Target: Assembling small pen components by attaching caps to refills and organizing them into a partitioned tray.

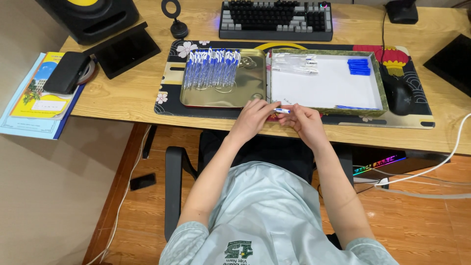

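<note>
- i read this as the middle of a pen assembly step: my left hand point(255, 115) and right hand point(301, 120) meet just at the near edge of the desk point(122, 98), both pinching one small blue-and-white pen point(282, 111) between fingertips, the left on its pale end, the right on the blue end.
- the pen lies level between the two hands, right in front of the seam where the two trays meet.
- just ahead of the left hand sits the gold tin tray point(223, 95), with a row of finished blue-and-white pens point(212, 68) at its far side.
- ahead of the right hand is the white-floored box point(378, 86); clear barrels point(294, 64) lie at its far left, blue caps point(359, 66) at its far right, and a few blue refills point(354, 107) by its near wall (too thin to count).
- my judgement: the next move calls for a straight push along the pen's axis, then a short lift over the tin's rim.
- room: the near half of the tin is bare; the tray rims stand close to the knuckles.
- a black mouse point(398, 95) lies well off to the right hand's outer side, and the keyboard point(275, 19) far beyond both trays.
</note>
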